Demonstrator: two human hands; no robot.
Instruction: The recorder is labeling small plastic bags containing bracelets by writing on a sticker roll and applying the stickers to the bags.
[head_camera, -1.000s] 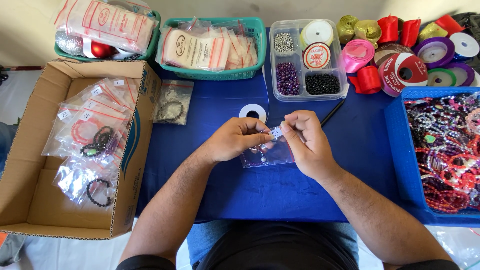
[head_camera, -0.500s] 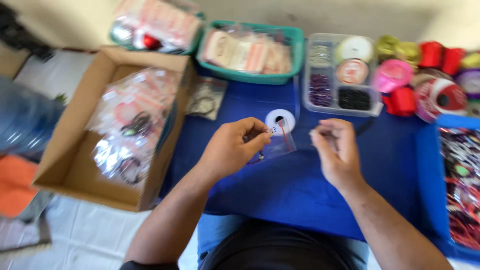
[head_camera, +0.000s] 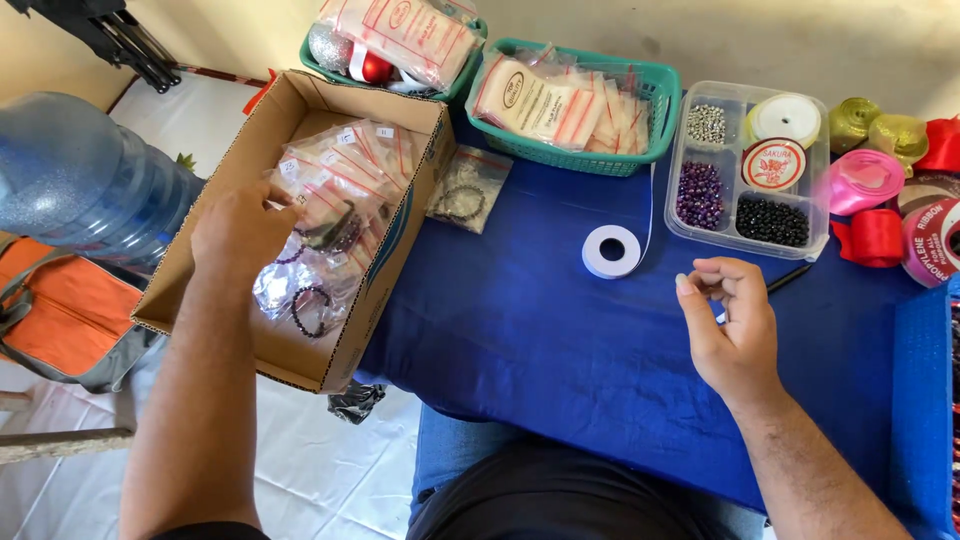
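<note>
My left hand (head_camera: 245, 228) reaches into the open cardboard box (head_camera: 392, 268) at the table's left edge. Its fingertips rest among several small clear bags with bead bracelets (head_camera: 335, 195); my fingers hide whether they still pinch a bag. My right hand (head_camera: 735, 325) hovers over the blue tablecloth (head_camera: 530, 340) with fingers loosely curled and nothing in them. A white ribbon roll (head_camera: 612, 250) lies left of it, and a black pen (head_camera: 790, 278) just beyond it.
A clear divided tray of beads (head_camera: 690, 225) and a teal basket of packets (head_camera: 570, 160) stand at the back. Ribbon spools (head_camera: 865, 185) sit at the right, a blue tray (head_camera: 920, 400) at the far right. A bagged bracelet (head_camera: 468, 190) lies beside the box. A large water bottle (head_camera: 80, 180) stands on the floor.
My left hand carried the small bag from the table's middle over into the cardboard box. My right hand let go of the bag and stayed over the cloth. The view swung left.
</note>
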